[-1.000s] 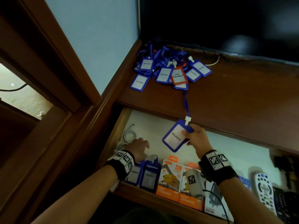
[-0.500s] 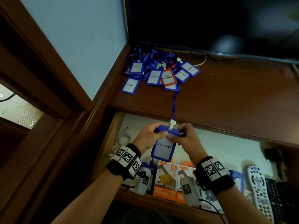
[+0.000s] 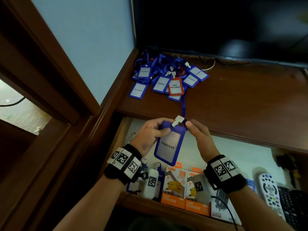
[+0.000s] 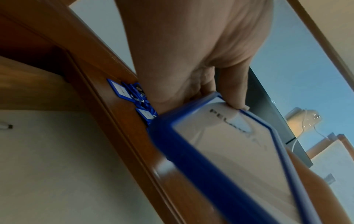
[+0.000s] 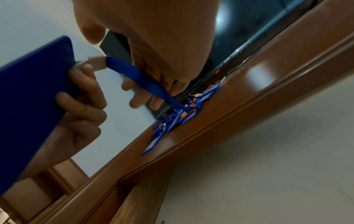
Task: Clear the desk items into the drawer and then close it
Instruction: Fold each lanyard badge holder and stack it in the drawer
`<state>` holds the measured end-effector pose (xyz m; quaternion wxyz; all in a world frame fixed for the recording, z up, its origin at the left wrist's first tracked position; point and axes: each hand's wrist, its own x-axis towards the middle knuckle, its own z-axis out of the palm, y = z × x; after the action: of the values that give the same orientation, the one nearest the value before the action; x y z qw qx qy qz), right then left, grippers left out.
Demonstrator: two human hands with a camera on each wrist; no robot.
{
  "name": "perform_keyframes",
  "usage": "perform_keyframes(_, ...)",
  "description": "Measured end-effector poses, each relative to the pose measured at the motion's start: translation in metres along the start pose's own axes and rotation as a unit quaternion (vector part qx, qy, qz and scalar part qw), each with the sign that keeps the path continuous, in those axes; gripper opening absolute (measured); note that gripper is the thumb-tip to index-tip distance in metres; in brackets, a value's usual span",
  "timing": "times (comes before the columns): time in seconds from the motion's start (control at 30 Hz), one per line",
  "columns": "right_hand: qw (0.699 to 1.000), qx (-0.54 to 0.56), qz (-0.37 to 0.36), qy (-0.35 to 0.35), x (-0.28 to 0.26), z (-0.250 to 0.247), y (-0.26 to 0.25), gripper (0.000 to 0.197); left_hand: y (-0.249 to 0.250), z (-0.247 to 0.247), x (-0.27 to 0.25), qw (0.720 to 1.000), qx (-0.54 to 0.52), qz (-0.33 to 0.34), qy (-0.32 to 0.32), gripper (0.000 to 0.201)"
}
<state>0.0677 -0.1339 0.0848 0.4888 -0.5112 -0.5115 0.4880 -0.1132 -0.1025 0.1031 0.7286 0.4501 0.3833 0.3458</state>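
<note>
The left hand (image 3: 146,139) pinches the badge holder (image 3: 170,144), hanging long-axis down over the open drawer (image 3: 233,150), while the right hand (image 3: 200,137) grip clamps its lanyard (image 3: 183,107), which runs taut back to the worktop (image 3: 241,104) pile.

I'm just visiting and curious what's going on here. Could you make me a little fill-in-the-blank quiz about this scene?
1. The left hand grips a blue badge holder printed with the word ____.
2. The right hand pinches the blue ____ clipped to it.
3. In the badge pile on the desk, one holder has a frame coloured ____.
4. The drawer below stands ____.

Answers: PELAWAT; lanyard; orange; open
</note>
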Motion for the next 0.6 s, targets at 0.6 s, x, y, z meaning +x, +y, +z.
perform_keyframes(0.6,0.957,-0.185,0.138,0.178,0.034,-0.063,0.009,0.02,0.027,-0.023,-0.003,0.981,-0.15,0.07,0.099,0.039)
